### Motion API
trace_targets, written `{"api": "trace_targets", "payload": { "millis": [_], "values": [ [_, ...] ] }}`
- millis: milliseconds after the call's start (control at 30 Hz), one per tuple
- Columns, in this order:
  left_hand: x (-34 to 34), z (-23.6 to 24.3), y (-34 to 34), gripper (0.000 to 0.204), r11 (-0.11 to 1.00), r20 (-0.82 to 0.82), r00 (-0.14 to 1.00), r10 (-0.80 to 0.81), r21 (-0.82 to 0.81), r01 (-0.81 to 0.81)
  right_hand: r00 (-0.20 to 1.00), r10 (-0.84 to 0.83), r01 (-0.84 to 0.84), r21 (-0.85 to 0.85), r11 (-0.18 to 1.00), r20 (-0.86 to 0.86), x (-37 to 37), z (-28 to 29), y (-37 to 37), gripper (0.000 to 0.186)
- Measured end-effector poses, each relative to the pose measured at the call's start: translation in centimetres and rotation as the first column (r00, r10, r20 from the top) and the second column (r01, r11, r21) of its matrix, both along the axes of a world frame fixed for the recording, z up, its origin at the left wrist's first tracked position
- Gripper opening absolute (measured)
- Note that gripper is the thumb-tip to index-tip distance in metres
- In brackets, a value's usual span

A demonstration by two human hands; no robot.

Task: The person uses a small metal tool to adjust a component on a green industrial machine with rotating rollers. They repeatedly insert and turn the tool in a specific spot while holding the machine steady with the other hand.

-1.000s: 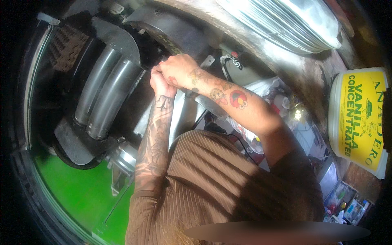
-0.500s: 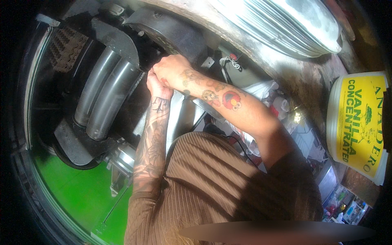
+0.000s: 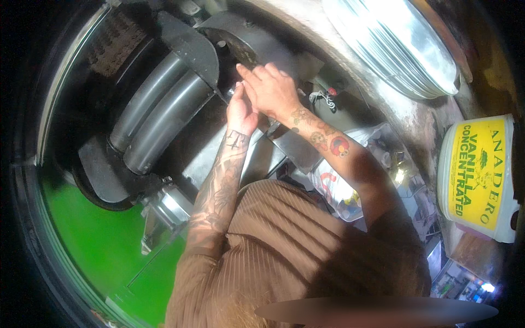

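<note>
My hands meet beside a dark machine with two smooth metal rollers (image 3: 174,117). My right hand (image 3: 268,90) lies over the left, its fingers stretched out and apart, with nothing seen in them. Below it, my left hand (image 3: 242,113) is turned palm toward the right one, its visible fingers pointing up; part of it is hidden behind the right hand. The two hands touch or nearly touch. A dark curved side plate (image 3: 191,46) of the machine is just left of the fingers. Under my wrists, a pale metal surface (image 3: 210,158) slopes down.
A stack of round metal trays (image 3: 394,49) lies on a worn ledge at the upper right. A yellow-labelled white tub (image 3: 474,177) stands at the right. Plastic bags (image 3: 344,191) with mixed items are beside my right forearm. Green floor (image 3: 87,235) shows at lower left.
My hands were clasped together, the right closed over the left. Now the right fingers have opened out and the hands have loosened. The view has shifted slightly.
</note>
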State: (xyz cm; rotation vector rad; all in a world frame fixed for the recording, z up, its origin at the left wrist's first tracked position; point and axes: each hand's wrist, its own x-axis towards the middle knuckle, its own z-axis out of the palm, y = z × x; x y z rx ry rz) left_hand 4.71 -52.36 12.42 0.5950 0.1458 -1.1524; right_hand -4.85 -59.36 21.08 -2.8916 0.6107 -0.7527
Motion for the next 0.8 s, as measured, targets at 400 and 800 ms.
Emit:
{"api": "trace_targets", "payload": {
  "millis": [400,800],
  "values": [
    [1.6,-0.5,-3.1,0.004,0.998,-0.013,0.999,0.036,-0.045,-0.037,0.961,-0.145,0.171,-0.093,0.981,0.236,2.5,0.6,-3.7,0.044],
    [1.9,1.2,-7.3,0.013,0.944,0.12,0.98,0.156,0.274,-0.184,0.978,-0.206,0.19,0.261,0.946,0.034,4.5,1.4,-7.3,0.054]
  ]
}}
